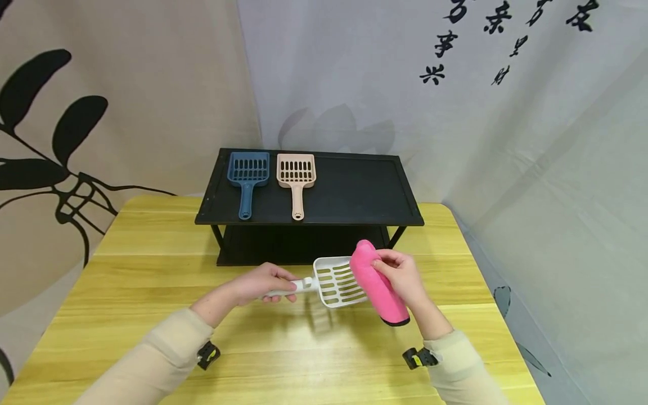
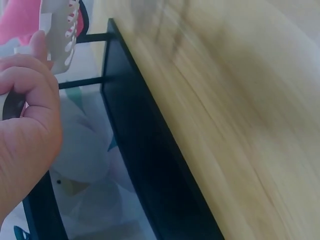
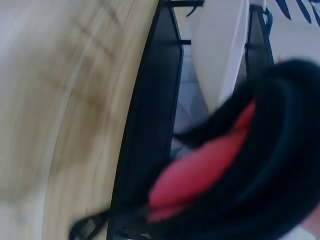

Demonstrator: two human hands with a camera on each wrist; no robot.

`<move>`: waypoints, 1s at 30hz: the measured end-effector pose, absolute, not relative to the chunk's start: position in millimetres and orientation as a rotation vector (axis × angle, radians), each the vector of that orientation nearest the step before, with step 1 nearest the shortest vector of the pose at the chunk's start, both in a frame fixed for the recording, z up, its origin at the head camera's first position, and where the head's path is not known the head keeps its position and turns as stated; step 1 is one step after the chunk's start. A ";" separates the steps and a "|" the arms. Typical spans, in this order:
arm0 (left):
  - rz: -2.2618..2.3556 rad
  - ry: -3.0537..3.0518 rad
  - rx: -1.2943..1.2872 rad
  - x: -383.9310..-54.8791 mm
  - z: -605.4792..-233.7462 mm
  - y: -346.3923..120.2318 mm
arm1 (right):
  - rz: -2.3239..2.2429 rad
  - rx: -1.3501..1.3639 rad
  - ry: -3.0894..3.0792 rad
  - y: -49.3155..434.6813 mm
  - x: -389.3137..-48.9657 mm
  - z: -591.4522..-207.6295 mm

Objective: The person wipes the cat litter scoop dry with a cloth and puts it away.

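A white litter scoop (image 1: pixel 342 281) is held level above the wooden table by my left hand (image 1: pixel 265 284), which grips its handle. My right hand (image 1: pixel 402 275) pinches a soft pink pouch-like cloth item (image 1: pixel 377 287) with black edging, tilted over the far end of the scoop's slotted head. Whether the pink item touches the scoop is hard to tell. Close up in the right wrist view, its black-trimmed opening (image 3: pixel 300 120) shows pink inside. In the left wrist view, my curled fingers wrap the handle and the slotted head (image 2: pixel 62 40) extends beyond them.
Behind the hands stands a black two-tier rack (image 1: pixel 354 185) on the wooden table (image 1: pixel 283 360). On its top lie a blue litter scoop (image 1: pixel 246 194) and a beige litter scoop (image 1: pixel 297 194), side by side toward the left. A printed cloth backdrop (image 1: pixel 329 67) hangs behind.
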State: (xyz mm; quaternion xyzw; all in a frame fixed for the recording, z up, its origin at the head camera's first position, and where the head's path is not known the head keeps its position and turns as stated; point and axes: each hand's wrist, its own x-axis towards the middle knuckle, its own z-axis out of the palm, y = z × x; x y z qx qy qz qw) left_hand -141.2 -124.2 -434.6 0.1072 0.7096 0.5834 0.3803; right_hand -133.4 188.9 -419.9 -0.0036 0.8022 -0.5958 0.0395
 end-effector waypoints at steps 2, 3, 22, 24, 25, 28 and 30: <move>1.490 1.822 0.264 -142.2 -432.1 -122.0 | -1.769 -0.078 2.486 183.7 -131.8 -420.5; 1.490 1.830 0.256 -142.9 -430.9 -121.2 | -1.736 -0.126 2.500 181.2 -131.2 -421.2; 1.485 1.836 0.262 -141.4 -422.8 -107.0 | -1.012 -0.751 2.745 145.8 -118.9 -429.2; 1.481 1.835 0.270 -141.1 -423.4 -107.3 | -0.898 -0.839 2.793 146.7 -118.9 -431.7; 1.481 1.834 0.280 -141.0 -423.4 -107.2 | -0.846 -0.877 2.818 147.4 -118.8 -433.2; 1.484 1.832 0.297 -140.7 -423.8 -106.6 | -0.724 -0.944 2.881 150.6 -118.6 -437.6; 1.490 1.832 0.291 -140.5 -424.0 -106.6 | -0.673 -0.944 2.925 153.6 -118.8 -439.3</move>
